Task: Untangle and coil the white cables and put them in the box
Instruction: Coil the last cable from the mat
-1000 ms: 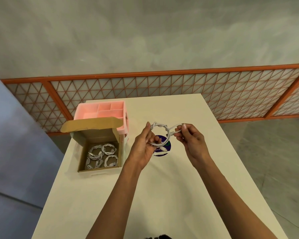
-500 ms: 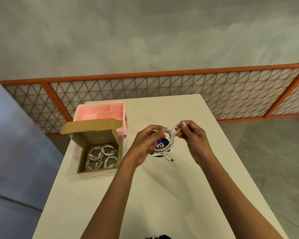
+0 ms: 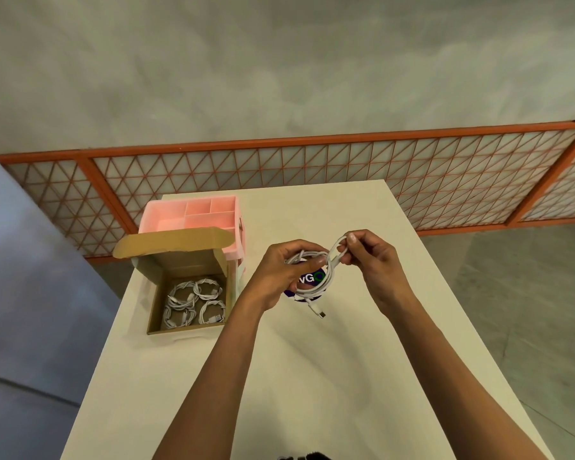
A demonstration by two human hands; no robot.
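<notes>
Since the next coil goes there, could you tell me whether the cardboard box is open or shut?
Open: the box has its lid flap raised, and coiled white cables show inside.

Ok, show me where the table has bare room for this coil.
Bare table: the near stretch under both forearms, the right strip beside the right hand, and the far end right of the pink organizer. Crowded: the left side, where the cardboard box of coiled cables sits by the organizer.

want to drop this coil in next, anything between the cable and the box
Nothing visible does. Only bare table lies between the cable and the box, whose flap is folded back. The pink tray stands behind the box, off the path.
</notes>
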